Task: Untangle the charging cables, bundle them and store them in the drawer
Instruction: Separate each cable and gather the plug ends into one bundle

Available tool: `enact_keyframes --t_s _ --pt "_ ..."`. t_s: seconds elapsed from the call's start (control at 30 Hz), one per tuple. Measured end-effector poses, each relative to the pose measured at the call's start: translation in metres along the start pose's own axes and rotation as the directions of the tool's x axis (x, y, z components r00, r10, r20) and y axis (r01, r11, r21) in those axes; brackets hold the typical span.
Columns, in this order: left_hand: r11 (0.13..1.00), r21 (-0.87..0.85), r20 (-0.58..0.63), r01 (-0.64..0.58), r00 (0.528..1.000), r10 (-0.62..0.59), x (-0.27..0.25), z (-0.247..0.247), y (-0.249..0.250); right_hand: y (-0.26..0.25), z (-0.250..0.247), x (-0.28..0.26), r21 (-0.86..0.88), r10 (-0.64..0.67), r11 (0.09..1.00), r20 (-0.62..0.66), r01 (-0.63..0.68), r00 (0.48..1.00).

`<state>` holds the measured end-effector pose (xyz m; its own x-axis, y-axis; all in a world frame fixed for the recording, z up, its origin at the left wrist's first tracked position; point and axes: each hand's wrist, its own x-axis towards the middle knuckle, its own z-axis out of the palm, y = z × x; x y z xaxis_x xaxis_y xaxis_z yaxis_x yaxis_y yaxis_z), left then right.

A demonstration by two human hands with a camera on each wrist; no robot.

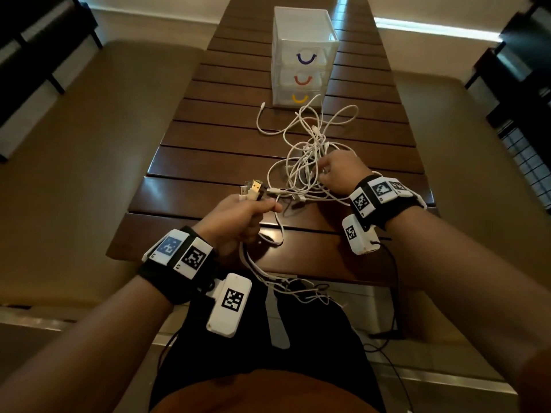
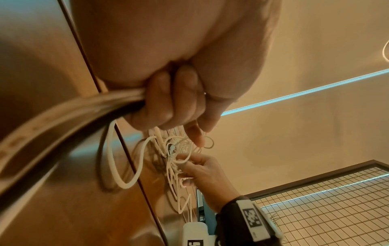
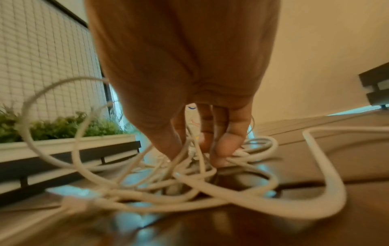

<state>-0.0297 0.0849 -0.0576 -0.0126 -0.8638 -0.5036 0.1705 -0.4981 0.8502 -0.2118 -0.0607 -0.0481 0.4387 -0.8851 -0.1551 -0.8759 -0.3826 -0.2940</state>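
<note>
1. Loosely heaped: white cables (image 1: pixel 307 150) on desk (image 1: pixel 208 162), tangle running near-to-far toward drawer unit (image 1: pixel 302 59).
2. Left hand (image 1: pixel 238 219) gripping USB plugs (image 1: pixel 253 189), tips pointing far.
3. Right hand (image 1: pixel 343 174) pinching tangle.
4. No readable writing.

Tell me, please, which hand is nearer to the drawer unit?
The right. The right hand is in the cable tangle, in front of the drawer unit. The left hand holds the USB plugs farther back, near the table's front edge.
</note>
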Motion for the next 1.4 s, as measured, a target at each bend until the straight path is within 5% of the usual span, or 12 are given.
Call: enact_keyframes --t_s 0.13,0.27,0.57,0.63,0.73,0.87,1.07,1.4 --pt "1.0 0.001 -0.014 0.004 1.0 -0.004 0.0 -0.004 -0.001 -0.002 -0.001 -0.014 -0.059 -0.048 0.997 -0.069 0.044 0.997" --pt "1.0 0.002 -0.026 -0.009 1.0 0.009 0.001 0.006 0.003 -0.011 0.013 -0.028 -0.173 -0.123 0.977 0.039 0.128 0.992" --pt "0.996 -0.073 -0.064 -0.053 0.997 0.049 -0.002 0.015 -0.001 -0.005 0.024 -0.039 -0.175 -0.167 0.97 0.03 0.169 0.986" --pt "0.994 -0.083 -0.087 -0.077 0.994 0.07 -0.004 0.016 -0.004 -0.003 0.023 -0.046 -0.071 -0.197 0.979 -0.121 0.19 0.973" --pt "0.986 -0.112 -0.076 -0.12 0.991 0.112 -0.003 0.015 -0.011 -0.012 0.014 -0.06 0.209 -0.17 0.931 -0.475 0.299 0.863" --pt "0.952 -0.256 0.028 -0.168 0.983 0.182 -0.004 0.02 -0.018 -0.042 0.001 -0.079 0.709 -0.131 0.649 -0.252 0.276 0.959" --pt "0.895 -0.367 0.093 -0.253 0.948 0.306 -0.008 0.029 -0.021 -0.061 0.023 -0.096 0.826 -0.169 0.529 -0.12 0.193 0.978" --pt "0.922 -0.273 -0.079 -0.275 0.961 0.264 -0.015 0.045 -0.011 -0.059 0.027 -0.099 0.797 -0.192 0.571 -0.104 0.197 0.976"
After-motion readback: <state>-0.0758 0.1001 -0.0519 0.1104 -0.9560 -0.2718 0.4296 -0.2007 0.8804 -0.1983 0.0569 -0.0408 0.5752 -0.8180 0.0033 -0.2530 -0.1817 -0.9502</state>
